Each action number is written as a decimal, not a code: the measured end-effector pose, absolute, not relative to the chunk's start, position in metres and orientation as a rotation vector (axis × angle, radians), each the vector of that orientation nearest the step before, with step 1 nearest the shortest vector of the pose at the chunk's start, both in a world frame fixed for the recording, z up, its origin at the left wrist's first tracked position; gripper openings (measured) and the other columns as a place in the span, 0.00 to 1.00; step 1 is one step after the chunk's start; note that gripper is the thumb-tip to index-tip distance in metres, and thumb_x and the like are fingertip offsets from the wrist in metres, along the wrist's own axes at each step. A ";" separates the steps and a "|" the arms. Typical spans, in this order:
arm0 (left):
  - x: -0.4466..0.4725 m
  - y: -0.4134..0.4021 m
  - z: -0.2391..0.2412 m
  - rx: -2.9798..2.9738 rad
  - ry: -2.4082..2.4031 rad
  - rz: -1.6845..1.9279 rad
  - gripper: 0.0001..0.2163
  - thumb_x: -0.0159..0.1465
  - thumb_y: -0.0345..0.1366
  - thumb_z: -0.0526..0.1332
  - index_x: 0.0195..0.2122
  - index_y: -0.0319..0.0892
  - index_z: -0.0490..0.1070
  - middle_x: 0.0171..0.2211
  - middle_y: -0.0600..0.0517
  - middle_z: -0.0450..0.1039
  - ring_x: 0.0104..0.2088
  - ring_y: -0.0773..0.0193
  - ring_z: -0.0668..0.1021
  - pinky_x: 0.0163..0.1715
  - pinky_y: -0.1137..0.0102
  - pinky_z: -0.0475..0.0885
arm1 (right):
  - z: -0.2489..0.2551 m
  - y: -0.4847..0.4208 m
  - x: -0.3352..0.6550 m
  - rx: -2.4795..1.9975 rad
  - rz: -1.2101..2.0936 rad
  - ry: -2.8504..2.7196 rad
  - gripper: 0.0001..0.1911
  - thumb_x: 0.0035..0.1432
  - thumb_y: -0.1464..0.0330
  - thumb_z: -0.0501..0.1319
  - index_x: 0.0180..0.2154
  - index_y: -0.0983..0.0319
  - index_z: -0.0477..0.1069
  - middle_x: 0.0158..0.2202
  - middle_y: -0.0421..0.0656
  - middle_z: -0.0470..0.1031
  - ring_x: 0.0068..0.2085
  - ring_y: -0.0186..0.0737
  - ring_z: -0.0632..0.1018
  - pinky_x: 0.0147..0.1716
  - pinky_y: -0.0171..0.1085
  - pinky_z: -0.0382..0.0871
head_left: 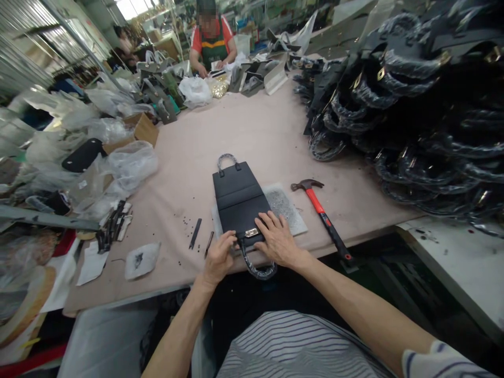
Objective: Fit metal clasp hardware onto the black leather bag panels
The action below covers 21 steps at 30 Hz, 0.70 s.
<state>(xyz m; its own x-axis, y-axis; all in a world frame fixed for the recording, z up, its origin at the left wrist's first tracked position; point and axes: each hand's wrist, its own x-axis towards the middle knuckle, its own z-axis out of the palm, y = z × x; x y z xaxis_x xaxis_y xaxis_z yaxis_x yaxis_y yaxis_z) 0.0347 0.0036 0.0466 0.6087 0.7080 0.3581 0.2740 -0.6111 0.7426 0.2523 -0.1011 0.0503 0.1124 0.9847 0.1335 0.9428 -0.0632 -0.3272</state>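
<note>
A flat black handbag panel (242,191) lies on the table, partly over a pale slab (293,210). It has a wrapped loop handle at each end and a shiny metal clasp (251,232) near its close end. My left hand (220,256) is closed, pinching the panel's near left corner beside the handle (260,272) that hangs over the table edge. My right hand (277,239) lies with fingers spread on the panel, just right of the clasp. To the right rests a claw hammer (321,210) with a red and black handle. A thin dark punch-like tool (209,244) lies near my left hand.
Black bag pieces with wrapped handles form a large pile (386,115) at right. A dark strip (195,233), a small tray (142,261) and scattered dark bits lie at left. Plastic bags (132,163) and a cardboard box (144,130) stand beyond. A co-worker (212,44) works across the table.
</note>
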 end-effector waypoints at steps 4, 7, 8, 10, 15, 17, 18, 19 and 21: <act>0.038 0.002 0.043 1.931 1.090 1.076 0.08 0.68 0.38 0.61 0.43 0.41 0.76 0.43 0.44 0.82 0.46 0.54 0.83 0.51 0.57 0.79 | 0.051 -0.100 0.252 -2.060 0.200 -1.873 0.36 0.63 0.55 0.63 0.67 0.65 0.61 0.70 0.52 0.56 0.70 0.61 0.54 0.68 0.60 0.44; 0.039 0.004 0.044 2.031 0.914 0.978 0.07 0.65 0.40 0.64 0.39 0.42 0.77 0.45 0.44 0.81 0.49 0.53 0.82 0.54 0.56 0.77 | 0.049 -0.100 0.253 -2.045 0.190 -1.864 0.37 0.63 0.55 0.64 0.67 0.65 0.60 0.71 0.53 0.56 0.70 0.61 0.54 0.68 0.61 0.44; 0.039 0.006 0.045 2.046 0.882 0.960 0.08 0.65 0.40 0.64 0.39 0.42 0.77 0.46 0.45 0.81 0.48 0.54 0.82 0.54 0.57 0.77 | 0.048 -0.100 0.252 -2.041 0.186 -1.856 0.37 0.63 0.55 0.64 0.67 0.65 0.60 0.71 0.53 0.55 0.70 0.62 0.54 0.68 0.61 0.44; 0.038 0.010 0.048 1.947 0.980 1.006 0.10 0.67 0.42 0.62 0.43 0.42 0.77 0.43 0.45 0.82 0.44 0.55 0.84 0.49 0.58 0.79 | 0.047 -0.100 0.251 -2.032 0.189 -1.836 0.37 0.63 0.56 0.64 0.67 0.64 0.60 0.71 0.53 0.56 0.70 0.62 0.54 0.68 0.61 0.43; 0.039 0.010 0.061 1.822 1.182 1.056 0.13 0.66 0.44 0.63 0.44 0.40 0.77 0.43 0.44 0.82 0.45 0.54 0.83 0.50 0.58 0.78 | 0.048 -0.101 0.256 -1.939 0.242 -1.799 0.37 0.61 0.57 0.65 0.66 0.65 0.61 0.70 0.54 0.57 0.70 0.62 0.54 0.67 0.62 0.43; 0.048 0.005 0.068 1.822 1.144 1.056 0.12 0.65 0.44 0.64 0.43 0.41 0.78 0.44 0.45 0.82 0.48 0.54 0.82 0.55 0.58 0.76 | 0.048 -0.102 0.269 -1.827 0.282 -1.790 0.35 0.63 0.58 0.63 0.66 0.65 0.60 0.68 0.55 0.60 0.68 0.59 0.59 0.66 0.60 0.48; 0.055 0.001 0.071 1.794 1.125 1.067 0.12 0.65 0.43 0.64 0.43 0.41 0.78 0.45 0.45 0.82 0.49 0.54 0.82 0.55 0.58 0.75 | 0.048 -0.103 0.278 -1.772 0.289 -1.774 0.33 0.64 0.60 0.61 0.66 0.65 0.61 0.67 0.55 0.62 0.67 0.56 0.61 0.65 0.58 0.51; 0.063 -0.002 0.074 1.762 1.102 1.077 0.11 0.65 0.43 0.64 0.43 0.41 0.78 0.45 0.45 0.82 0.49 0.54 0.82 0.55 0.58 0.75 | 0.046 -0.104 0.289 -1.730 0.282 -1.749 0.29 0.65 0.62 0.60 0.65 0.64 0.62 0.65 0.54 0.64 0.65 0.54 0.64 0.64 0.57 0.55; 0.083 -0.008 0.077 1.705 1.038 1.079 0.11 0.64 0.41 0.66 0.43 0.41 0.78 0.45 0.45 0.81 0.48 0.55 0.82 0.55 0.58 0.75 | 0.042 -0.107 0.309 -1.694 0.239 -1.682 0.22 0.66 0.66 0.58 0.60 0.62 0.68 0.62 0.54 0.67 0.62 0.52 0.67 0.62 0.55 0.58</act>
